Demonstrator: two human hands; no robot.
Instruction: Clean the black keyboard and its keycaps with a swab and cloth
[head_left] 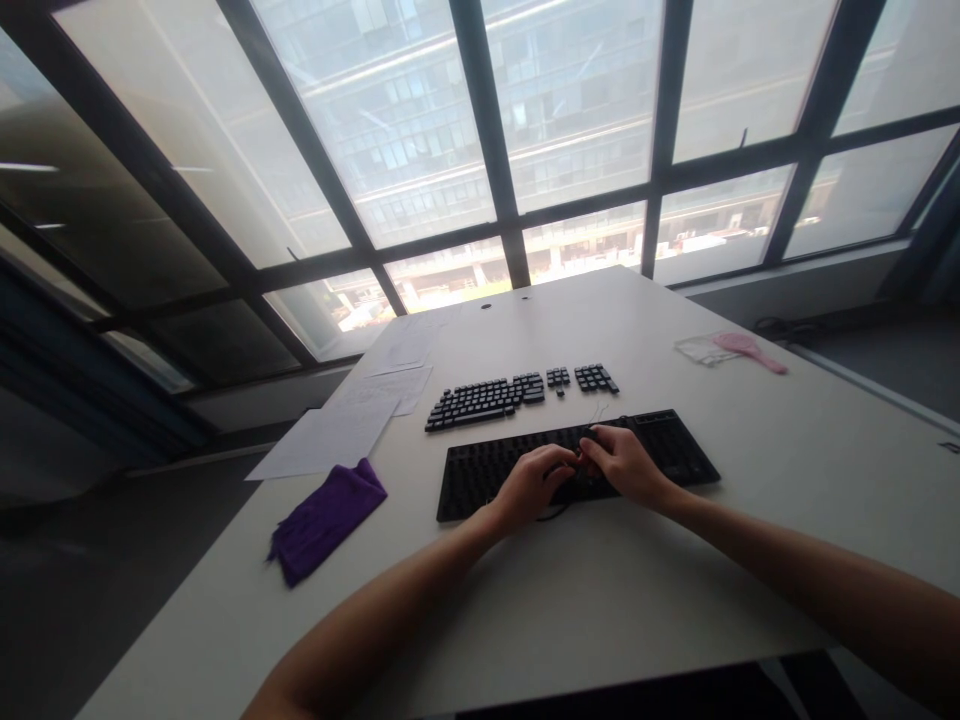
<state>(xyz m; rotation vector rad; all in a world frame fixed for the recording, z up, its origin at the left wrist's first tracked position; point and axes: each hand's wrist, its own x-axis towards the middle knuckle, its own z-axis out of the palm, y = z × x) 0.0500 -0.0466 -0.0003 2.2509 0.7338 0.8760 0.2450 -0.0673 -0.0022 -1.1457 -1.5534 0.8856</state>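
Touching rectangular black keyboard [675,455] (matte)

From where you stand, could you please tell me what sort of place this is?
Probably an upper-floor office: a white desk beside tall grid windows facing another building, with a black keyboard and papers on it.

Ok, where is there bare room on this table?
Bare white tabletop right of the black keyboard frame, up to the pink brush, and beyond the rows of loose black keycaps. Crowded: white paper sheets and purple cloth at left; left hand and right hand on the frame.
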